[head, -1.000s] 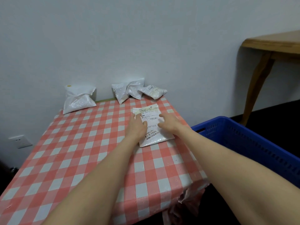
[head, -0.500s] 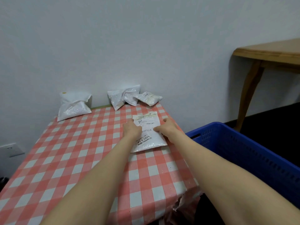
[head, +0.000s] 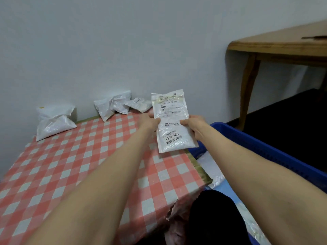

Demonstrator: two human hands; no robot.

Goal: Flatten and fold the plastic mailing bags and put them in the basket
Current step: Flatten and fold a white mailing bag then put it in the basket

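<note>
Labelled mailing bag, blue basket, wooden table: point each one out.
labelled mailing bag [head: 172, 138], head view, on its printed lower half.
blue basket [head: 265, 151], head view, on its far wall.
wooden table [head: 276, 50], head view, on its front edge.

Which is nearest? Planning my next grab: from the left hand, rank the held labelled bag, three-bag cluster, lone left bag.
From the left hand:
1. Labelled bag, in its grip.
2. Three-bag cluster, just beyond it.
3. Lone bag, far to the left.

Fingers of left hand [head: 147, 121], right hand [head: 193, 123] hidden behind bag [head: 172, 138]. Right edge cuts off basket [head: 265, 151]. Fine print on label [head: 169, 110] unreadable.
</note>
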